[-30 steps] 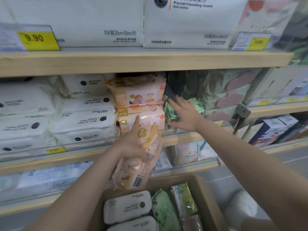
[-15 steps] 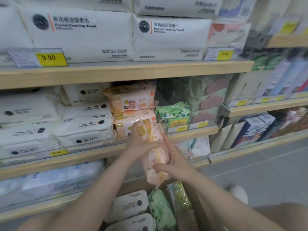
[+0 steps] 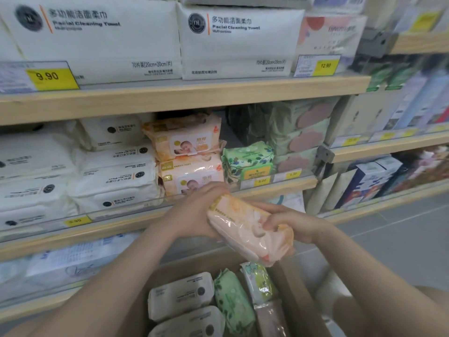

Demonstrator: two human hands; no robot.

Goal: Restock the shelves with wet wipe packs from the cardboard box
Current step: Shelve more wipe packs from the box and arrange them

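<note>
Hands both on one orange wipe pack, held in the air above the cardboard box and in front of the middle shelf. Left hand grips the pack's upper-left end, fingers curled over the top edge. Right hand grips the lower-right part, fingers wrapped over the front face, thumb side hidden. Pack is tilted, high end left, low end right, crinkled flap hanging off the bottom.

Middle shelf: two matching orange packs stacked w/ baby photo labels, just behind the left hand. Left of them, stacks of white packs w/ black round logos. Right of them, a green leaf-print pack, then pale green packs w/ pink lids stacked further right.

Top shelf: big white facial towel packs side by side, yellow price tag reading 9.90 at left, another tag reading 12.90 at right.

Box at bottom centre, open: two white packs at left, green pack standing on edge beside them, light green cartoon-print pack at right, pinkish pack below that, partly cut off. Lower shelf holds pale blue/white packs, blurred.
</note>
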